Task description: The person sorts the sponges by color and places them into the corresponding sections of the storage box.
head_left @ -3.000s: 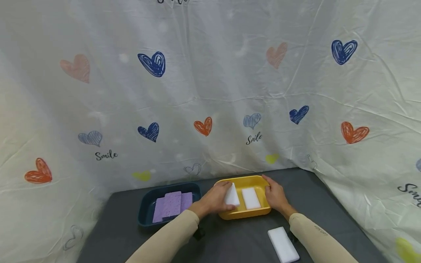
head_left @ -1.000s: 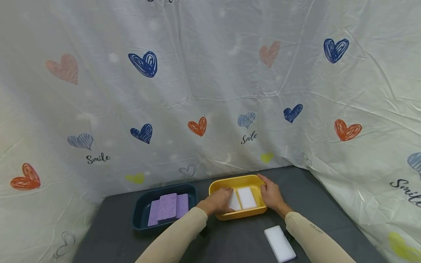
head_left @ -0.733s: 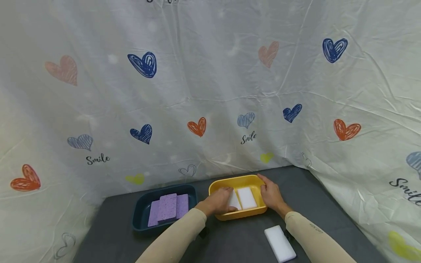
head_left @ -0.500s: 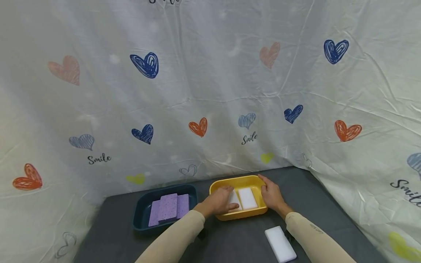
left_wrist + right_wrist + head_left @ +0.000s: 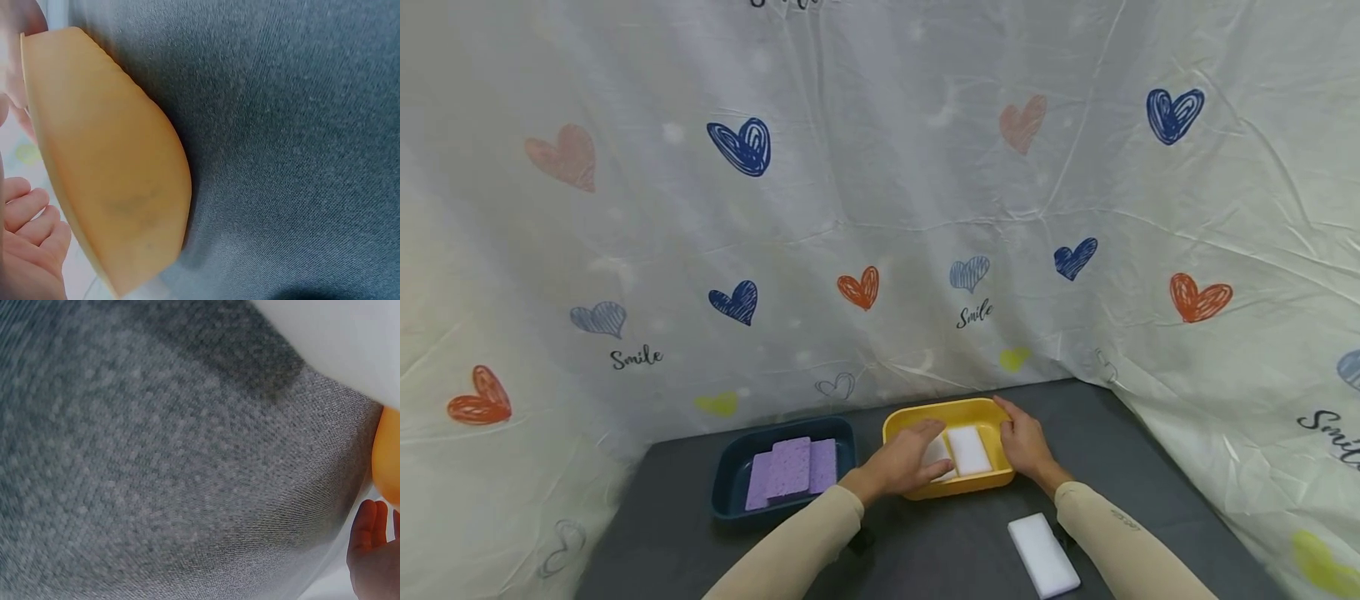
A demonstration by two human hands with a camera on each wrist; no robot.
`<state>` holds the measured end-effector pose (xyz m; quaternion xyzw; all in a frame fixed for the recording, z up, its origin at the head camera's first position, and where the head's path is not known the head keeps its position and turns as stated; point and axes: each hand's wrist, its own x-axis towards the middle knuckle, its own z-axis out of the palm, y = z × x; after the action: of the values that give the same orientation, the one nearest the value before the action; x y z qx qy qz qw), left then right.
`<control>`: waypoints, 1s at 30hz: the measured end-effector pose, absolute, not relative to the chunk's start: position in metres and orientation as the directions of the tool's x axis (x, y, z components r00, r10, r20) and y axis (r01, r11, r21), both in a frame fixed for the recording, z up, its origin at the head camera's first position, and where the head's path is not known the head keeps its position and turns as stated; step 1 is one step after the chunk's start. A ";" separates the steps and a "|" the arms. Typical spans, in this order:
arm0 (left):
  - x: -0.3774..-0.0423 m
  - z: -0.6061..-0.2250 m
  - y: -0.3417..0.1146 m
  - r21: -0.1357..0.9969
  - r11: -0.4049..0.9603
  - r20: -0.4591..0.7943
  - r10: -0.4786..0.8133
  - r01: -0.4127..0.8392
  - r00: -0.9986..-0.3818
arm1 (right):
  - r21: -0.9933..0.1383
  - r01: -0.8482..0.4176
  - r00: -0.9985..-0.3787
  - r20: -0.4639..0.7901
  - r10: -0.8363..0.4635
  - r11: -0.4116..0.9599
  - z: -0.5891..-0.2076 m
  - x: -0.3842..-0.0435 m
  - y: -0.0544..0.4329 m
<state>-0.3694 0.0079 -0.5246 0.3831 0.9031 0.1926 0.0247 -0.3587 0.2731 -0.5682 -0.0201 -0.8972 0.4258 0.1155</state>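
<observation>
My left hand (image 5: pixel 906 462) hovers over the left part of a yellow tray (image 5: pixel 958 487), fingers spread and thumb apart. Partly hidden under it lies a white sponge block (image 5: pixel 937 451); a second white sponge (image 5: pixel 970 450) lies flat just to its right. At the tray's right end my right hand (image 5: pixel 1026 442) grips the rim, thumb toward the inside. The left wrist view shows the tray's outer wall and the left hand (image 5: pixel 34 231) with loosely bent fingers. In the right wrist view, the right hand (image 5: pixel 375 550) is at the yellow wall.
Left of the yellow tray stands a dark blue tray (image 5: pixel 721 487) with several purple sponges (image 5: pixel 790 468), one on top of the others. Another white sponge (image 5: pixel 1043 556) lies on the grey tabletop (image 5: pixel 925 558) by the right forearm. A white heart-printed sheet (image 5: pixel 880 183) hangs behind.
The left hand has lowered a white sponge into the yellow tray beside the other one, then let go and opened its fingers. The right hand stays at the rim.
</observation>
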 end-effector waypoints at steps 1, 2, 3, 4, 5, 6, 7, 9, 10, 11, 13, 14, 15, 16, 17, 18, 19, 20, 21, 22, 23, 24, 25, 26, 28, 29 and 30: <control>-0.368 -0.524 0.008 0.372 0.631 0.100 0.701 0.680 -0.706 | -0.765 -0.061 -0.972 0.191 0.135 0.641 -0.568 -0.359 0.273; -0.367 -0.523 0.007 0.374 0.632 0.100 0.701 0.679 -0.707 | -0.763 -0.060 -0.972 0.192 0.136 0.644 -0.569 -0.359 0.273; -0.365 -0.522 0.007 0.380 0.632 0.097 0.698 0.675 -0.709 | -0.759 -0.061 -0.971 0.195 0.136 0.648 -0.569 -0.359 0.273; -0.364 -0.521 0.006 0.385 0.632 0.096 0.697 0.672 -0.710 | -0.755 -0.063 -0.970 0.199 0.136 0.653 -0.569 -0.359 0.273; -0.362 -0.521 0.006 0.387 0.631 0.096 0.698 0.673 -0.710 | -0.755 -0.063 -0.971 0.199 0.136 0.652 -0.569 -0.359 0.273; -0.361 -0.520 0.005 0.385 0.629 0.099 0.699 0.675 -0.708 | -0.754 -0.063 -0.971 0.199 0.135 0.654 -0.569 -0.359 0.273; -0.360 -0.519 0.005 0.382 0.626 0.102 0.702 0.679 -0.705 | -0.752 -0.063 -0.970 0.199 0.136 0.656 -0.569 -0.359 0.273; -0.357 -0.517 0.004 0.380 0.613 0.115 0.712 0.693 -0.693 | -0.751 -0.063 -0.970 0.200 0.136 0.657 -0.569 -0.360 0.273; -0.356 -0.516 0.004 0.374 0.606 0.119 0.719 0.702 -0.684 | -0.752 -0.060 -0.971 0.198 0.137 0.657 -0.569 -0.360 0.273; -0.354 -0.515 0.004 0.371 0.598 0.123 0.727 0.711 -0.676 | -0.754 -0.057 -0.971 0.194 0.138 0.655 -0.569 -0.360 0.273; -0.351 -0.513 0.005 0.364 0.582 0.131 0.741 0.727 -0.659 | -0.753 -0.054 -0.971 0.192 0.141 0.656 -0.569 -0.360 0.273; -0.350 -0.512 0.006 0.362 0.573 0.135 0.748 0.735 -0.650 | -0.752 -0.053 -0.972 0.190 0.140 0.657 -0.569 -0.360 0.273; -0.348 -0.512 0.006 0.355 0.567 0.138 0.754 0.743 -0.642 | -0.752 -0.052 -0.972 0.190 0.141 0.657 -0.569 -0.360 0.273; -0.346 -0.511 0.007 0.355 0.558 0.140 0.762 0.750 -0.633 | -0.752 -0.052 -0.972 0.189 0.140 0.658 -0.569 -0.360 0.272; -0.345 -0.511 0.008 0.351 0.546 0.148 0.769 0.760 -0.621 | -0.753 -0.050 -0.972 0.188 0.140 0.657 -0.570 -0.360 0.272; -0.343 -0.511 0.009 0.346 0.534 0.159 0.777 0.772 -0.609 | -0.754 -0.051 -0.972 0.188 0.140 0.655 -0.570 -0.360 0.272; -0.342 -0.511 0.010 0.338 0.520 0.168 0.787 0.785 -0.594 | -0.756 -0.051 -0.972 0.187 0.140 0.653 -0.570 -0.359 0.272; -0.340 -0.511 0.011 0.331 0.505 0.178 0.796 0.797 -0.579 | -0.756 -0.055 -0.973 0.188 0.137 0.652 -0.570 -0.359 0.272; -0.339 -0.511 0.012 0.326 0.489 0.187 0.806 0.809 -0.562 | -0.758 -0.055 -0.972 0.188 0.137 0.650 -0.570 -0.359 0.271; -0.337 -0.511 0.014 0.328 0.473 0.192 0.814 0.817 -0.548 | -0.758 -0.056 -0.972 0.189 0.137 0.649 -0.571 -0.360 0.271; -0.335 -0.511 0.015 0.328 0.462 0.194 0.821 0.824 -0.537 | -0.759 -0.057 -0.972 0.190 0.137 0.649 -0.571 -0.360 0.271; -0.333 -0.510 0.017 0.333 0.450 0.192 0.828 0.829 -0.527 | -0.759 -0.059 -0.972 0.192 0.136 0.649 -0.571 -0.360 0.272; -0.331 -0.509 0.019 0.335 0.439 0.188 0.836 0.834 -0.516 | -0.759 -0.059 -0.972 0.191 0.136 0.648 -0.570 -0.360 0.271; -0.328 -0.508 0.021 0.336 0.426 0.185 0.845 0.840 -0.503 | -0.759 -0.060 -0.972 0.193 0.135 0.649 -0.570 -0.360 0.271; -0.323 -0.506 0.025 0.341 0.406 0.172 0.860 0.848 -0.481 | -0.759 -0.063 -0.972 0.194 0.134 0.648 -0.570 -0.360 0.271; -0.320 -0.506 0.028 0.334 0.393 0.171 0.869 0.857 -0.465 | -0.760 -0.062 -0.972 0.192 0.133 0.647 -0.570 -0.361 0.271; -0.318 -0.506 0.030 0.329 0.378 0.170 0.878 0.865 -0.448 | -0.760 -0.061 -0.973 0.191 0.133 0.647 -0.570 -0.361 0.270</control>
<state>-0.3180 0.0299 -0.5064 0.5250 0.8300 0.1877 0.0164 -0.3606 0.2705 -0.5704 -0.0199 -0.9001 0.4198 0.1152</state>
